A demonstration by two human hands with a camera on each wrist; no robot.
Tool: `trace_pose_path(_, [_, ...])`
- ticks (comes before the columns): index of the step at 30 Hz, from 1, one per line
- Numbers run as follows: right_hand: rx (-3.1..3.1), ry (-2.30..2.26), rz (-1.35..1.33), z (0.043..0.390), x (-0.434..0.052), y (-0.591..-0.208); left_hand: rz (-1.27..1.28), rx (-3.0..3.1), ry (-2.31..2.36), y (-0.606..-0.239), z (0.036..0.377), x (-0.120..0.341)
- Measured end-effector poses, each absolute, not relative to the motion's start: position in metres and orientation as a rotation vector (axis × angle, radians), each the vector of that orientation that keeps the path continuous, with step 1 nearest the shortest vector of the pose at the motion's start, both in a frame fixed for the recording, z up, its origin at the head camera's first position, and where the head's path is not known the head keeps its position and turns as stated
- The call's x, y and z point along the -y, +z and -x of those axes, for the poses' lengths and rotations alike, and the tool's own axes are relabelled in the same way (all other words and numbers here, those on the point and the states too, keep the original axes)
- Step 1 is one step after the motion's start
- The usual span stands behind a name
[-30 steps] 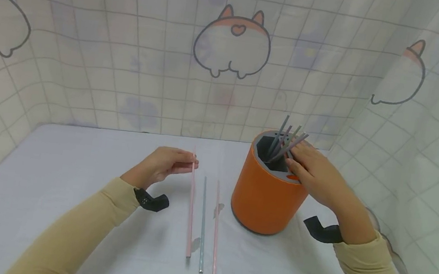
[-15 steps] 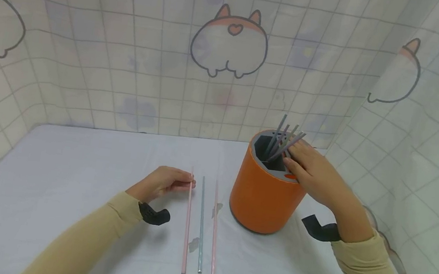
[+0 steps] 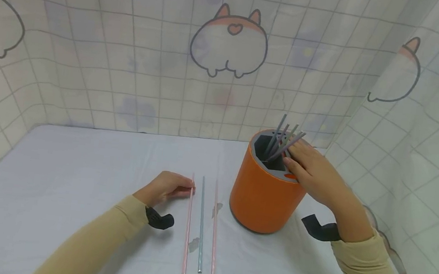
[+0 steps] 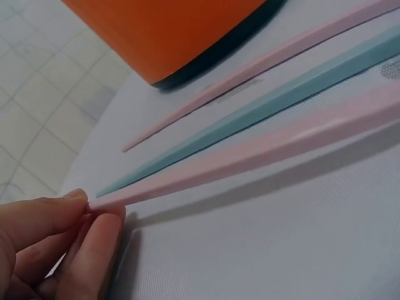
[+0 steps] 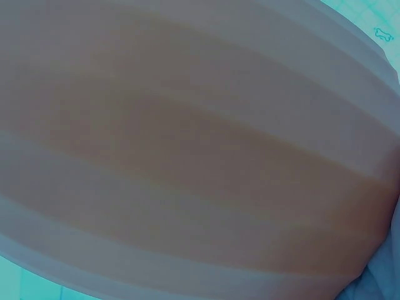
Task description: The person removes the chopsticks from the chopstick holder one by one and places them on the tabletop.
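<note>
While your left hand (image 3: pixel 166 187) sits low on the white tabletop (image 3: pixel 73 173), its fingertips (image 4: pixel 75 215) pinch the far tip of the long pale pink plastic chopstick (image 3: pixel 188 225), and the left wrist view shows that grip plainly: thumb and fingers curled round the thin end. That chopstick lies flat on the table, running from your fingers toward your body. Just beside it, on its right, lies the light blue plastic chopstick (image 3: pixel 201 225), and beside that a second pale pink chopstick (image 3: pixel 214 229); the three lie nearly parallel, close together but apart.

Over on the right, your right hand (image 3: pixel 314 175) rests on the top rim of the round orange plastic holder with the grey insert (image 3: pixel 264 194), fingers laid fairly straight across the rim, gripping nothing that I can see. A bundle of grey chopsticks (image 3: pixel 283 141) stands tilted in the holder's compartment, just beside your fingertips. The holder stands upright on the table, near the three loose chopsticks, to their right. Your right wrist view shows only a blurred orange and grey surface up close. Behind it all hangs the white checked cartoon-print curtain (image 3: pixel 230 55).
</note>
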State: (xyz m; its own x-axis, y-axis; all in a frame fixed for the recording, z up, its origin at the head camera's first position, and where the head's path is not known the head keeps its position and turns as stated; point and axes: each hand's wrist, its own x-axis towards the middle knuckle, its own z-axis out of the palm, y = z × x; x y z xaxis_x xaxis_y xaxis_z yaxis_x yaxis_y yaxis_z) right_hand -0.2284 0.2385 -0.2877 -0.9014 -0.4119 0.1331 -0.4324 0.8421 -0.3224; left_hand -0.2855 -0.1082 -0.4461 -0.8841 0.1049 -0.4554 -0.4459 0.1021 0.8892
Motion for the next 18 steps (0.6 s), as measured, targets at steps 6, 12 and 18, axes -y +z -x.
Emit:
trace_pose_path(6, [2.965,0.533,-0.668,0.229,-0.238,-0.287,0.260,-2.127,1.756,-0.446,0.285,0.106])
trace_pose_path(12, [2.962,0.541,-0.672,0.229,-0.238,-0.286,0.196,-2.400,1.550,-0.441,0.288,0.106])
trace_pose_path(18, [2.962,0.548,-0.678,0.229,-0.238,-0.286,0.097,-2.538,1.493,-0.420,0.288,0.099])
